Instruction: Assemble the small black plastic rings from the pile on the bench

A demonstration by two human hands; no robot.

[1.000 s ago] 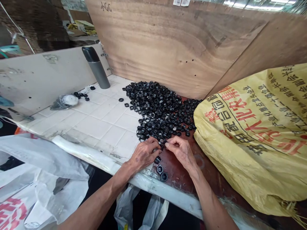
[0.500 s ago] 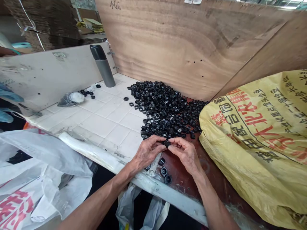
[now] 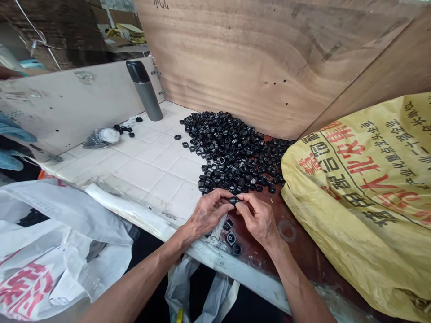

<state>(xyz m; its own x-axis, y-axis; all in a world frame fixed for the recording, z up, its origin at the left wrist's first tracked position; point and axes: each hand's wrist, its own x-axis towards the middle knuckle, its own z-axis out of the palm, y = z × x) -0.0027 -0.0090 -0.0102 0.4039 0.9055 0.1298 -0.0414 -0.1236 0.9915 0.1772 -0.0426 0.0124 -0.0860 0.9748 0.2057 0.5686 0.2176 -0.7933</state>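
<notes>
Between the fingertips of both hands is a small black plastic cap [image 3: 234,200]. My left hand [image 3: 210,211] pinches it from the left, thumb below and forefinger above. From the right, my right hand [image 3: 259,217] grips the same cap with thumb and forefinger; the fingers hide part of it. Just beyond the hands lies a large heap of black plastic rings and caps [image 3: 229,148]. Nearer to me, below the hands, several loose black caps [image 3: 230,237] rest by the table's front edge, and one is partly hidden by my left wrist.
A yellow woven sack [image 3: 336,202] bulges over the right side. A grey flask [image 3: 148,96] stands at the back left, near a clear bag with a white roll [image 3: 109,135]. Wooden boards [image 3: 235,54] wall the back. White plastic bags [image 3: 67,242] hang at the front left.
Both hands stay in the same place, still on the cap, with the right fingers slightly shifted around it. The whole view has moved slightly.
</notes>
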